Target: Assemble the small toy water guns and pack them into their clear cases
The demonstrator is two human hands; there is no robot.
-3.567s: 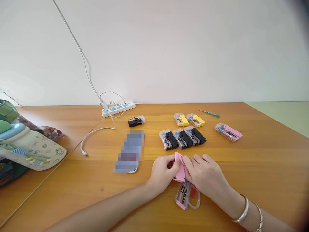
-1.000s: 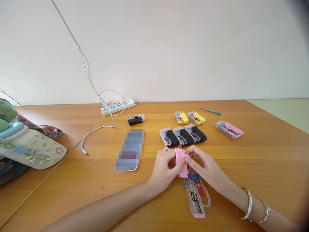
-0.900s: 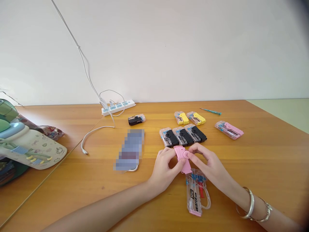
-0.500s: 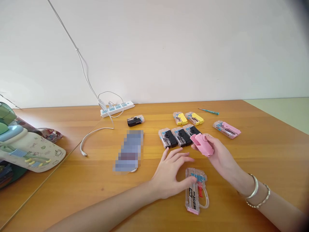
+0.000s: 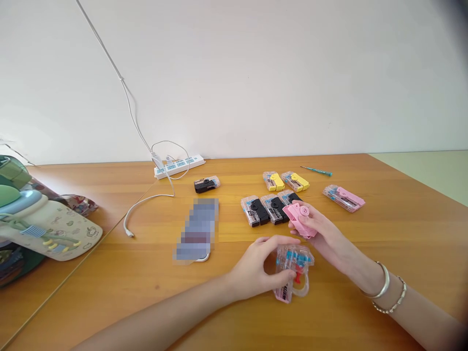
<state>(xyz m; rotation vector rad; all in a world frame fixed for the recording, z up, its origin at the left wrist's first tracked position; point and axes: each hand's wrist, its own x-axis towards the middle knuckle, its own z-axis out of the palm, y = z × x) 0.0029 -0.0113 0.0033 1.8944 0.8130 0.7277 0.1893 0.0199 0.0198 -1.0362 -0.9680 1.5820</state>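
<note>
My left hand [image 5: 258, 268] grips a clear toy water gun [image 5: 297, 258] by its side, thumb in front and fingers behind. It has blue inner parts, a red trigger and a looped trigger guard. My right hand [image 5: 321, 226] is closed around a pink plastic cover [image 5: 300, 219] with a round knob, held just beyond the water gun and apart from it. Behind that cover lie several folded water guns with black covers [image 5: 276, 208], the rightmost partly hidden by it.
Yellow-covered guns [image 5: 274, 181], a pink-covered one [image 5: 344, 198] and a teal screwdriver [image 5: 320, 171] lie farther back. At left are a blurred phone [image 5: 199, 229], another black-covered gun [image 5: 206, 184], a white power strip [image 5: 181, 165], a cable [image 5: 146, 196] and a cream bottle [image 5: 69, 229].
My left hand has closed on the clear water gun and raised and tilted it. The pink cover in my right hand has turned and shifted slightly left.
</note>
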